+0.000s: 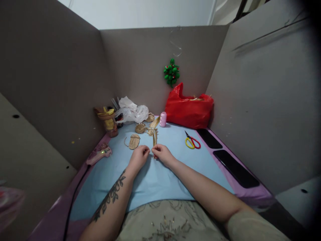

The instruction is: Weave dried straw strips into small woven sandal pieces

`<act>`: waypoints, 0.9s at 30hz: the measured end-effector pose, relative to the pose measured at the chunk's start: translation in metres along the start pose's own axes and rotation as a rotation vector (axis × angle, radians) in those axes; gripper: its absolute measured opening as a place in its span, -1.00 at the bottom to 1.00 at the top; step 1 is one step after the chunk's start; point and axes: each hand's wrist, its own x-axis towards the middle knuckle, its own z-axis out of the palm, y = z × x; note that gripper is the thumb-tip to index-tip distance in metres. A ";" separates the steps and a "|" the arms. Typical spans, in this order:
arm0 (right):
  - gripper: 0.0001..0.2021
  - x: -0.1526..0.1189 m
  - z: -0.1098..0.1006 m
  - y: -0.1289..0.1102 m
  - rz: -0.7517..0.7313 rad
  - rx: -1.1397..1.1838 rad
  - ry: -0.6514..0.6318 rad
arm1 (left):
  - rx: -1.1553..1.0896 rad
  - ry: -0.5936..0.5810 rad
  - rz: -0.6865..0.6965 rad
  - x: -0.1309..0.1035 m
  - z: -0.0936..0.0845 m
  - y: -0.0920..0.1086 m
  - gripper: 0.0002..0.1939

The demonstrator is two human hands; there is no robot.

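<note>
My left hand (140, 154) is closed in a pinch above the blue cloth (160, 182). What it holds, if anything, is too small to make out. Just beside it, my right hand (162, 154) is pinched too, its fingertips close to the left ones. A tan dried-husk strip (154, 138) runs up from behind the right hand; I cannot tell whether the fingers grip it. Left of the strip lies a flat woven oval piece (134, 141) with a loose cord. Farther back are a small round woven basket (140, 128) and more husk pieces (151, 131).
Scissors (192, 140) with yellow and red handles and two black phones (235, 168) lie on the right. A pink thread spool (163, 119) stands before a red bag (189, 108). Left are a pink glue gun (99, 156), its cord and a jar (110, 124). Grey panels (150, 67) enclose the table.
</note>
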 end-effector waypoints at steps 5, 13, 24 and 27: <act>-0.93 -0.001 0.001 -0.002 0.000 -0.007 -0.010 | 0.028 0.031 0.042 -0.001 0.000 0.001 -0.87; -0.94 -0.001 -0.001 -0.001 -0.019 -0.059 -0.102 | -0.004 0.051 0.074 0.000 0.000 0.003 -0.88; -0.94 0.000 0.001 -0.002 0.022 -0.030 -0.028 | -0.079 -0.039 -0.104 0.001 0.003 0.001 -0.79; -0.95 -0.001 0.000 -0.002 0.010 -0.045 -0.029 | -0.010 -0.107 -0.063 0.000 0.003 0.003 -0.82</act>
